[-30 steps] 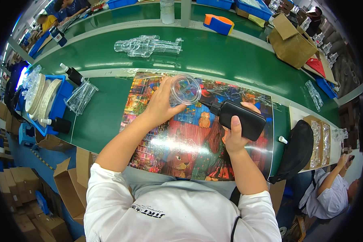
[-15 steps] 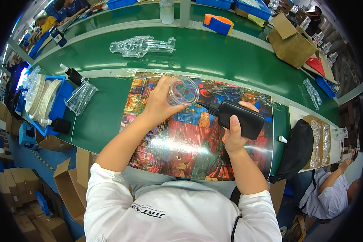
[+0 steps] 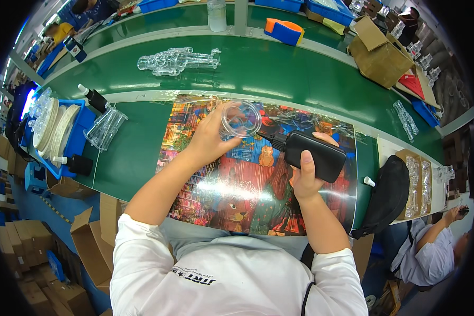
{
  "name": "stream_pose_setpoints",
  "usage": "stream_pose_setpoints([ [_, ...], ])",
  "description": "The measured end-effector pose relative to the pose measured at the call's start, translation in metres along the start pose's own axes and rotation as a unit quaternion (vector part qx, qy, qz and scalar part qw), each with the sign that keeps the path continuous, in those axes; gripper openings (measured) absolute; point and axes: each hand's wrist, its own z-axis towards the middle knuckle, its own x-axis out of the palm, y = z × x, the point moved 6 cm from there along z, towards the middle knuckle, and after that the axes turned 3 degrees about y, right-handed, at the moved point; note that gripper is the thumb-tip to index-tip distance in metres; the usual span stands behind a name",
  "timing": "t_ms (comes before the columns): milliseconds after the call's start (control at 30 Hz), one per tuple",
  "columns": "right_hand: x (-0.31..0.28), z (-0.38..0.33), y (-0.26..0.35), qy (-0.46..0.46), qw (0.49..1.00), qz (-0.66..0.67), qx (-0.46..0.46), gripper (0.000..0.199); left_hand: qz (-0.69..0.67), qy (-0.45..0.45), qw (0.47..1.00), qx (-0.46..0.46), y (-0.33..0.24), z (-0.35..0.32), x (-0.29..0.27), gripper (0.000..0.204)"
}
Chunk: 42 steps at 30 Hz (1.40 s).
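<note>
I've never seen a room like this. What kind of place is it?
Probably a factory assembly line. A long green conveyor belt carries clear plastic parts, brown cardboard boxes stand around, and the left hand holds a clear round plastic piece against a black handheld tool.

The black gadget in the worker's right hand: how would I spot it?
Find the colourful picture mat on the green table. Above its right half, the right hand grips a black handheld device, its nozzle aimed at a clear round part. It is opaque black; the parts around it are transparent.
</note>
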Motion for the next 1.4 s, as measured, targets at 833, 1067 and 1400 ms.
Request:
stream_pose_setpoints([
  [833, -0.002, 0.0, 0.001, -0.02, 0.999, 0.0, -0.034, 0.048, 0.029, 0.021, 0.997, 0.066, -0.006, -0.005, 0.003, 0.068],
  [1067, -0.005, 0.0, 0.0, -0.022, 0.999, 0.001, -0.028, 0.049, 0.072, 0.019, 0.994, 0.081, -0.016, -0.004, 0.003, 0.074],
  [1400, -0.003, 0.0, 0.003, -0.031, 0.999, 0.006, -0.037, 0.048, 0.091, 0.007, 0.992, 0.083, -0.01, -0.001, 0.0, 0.073],
])
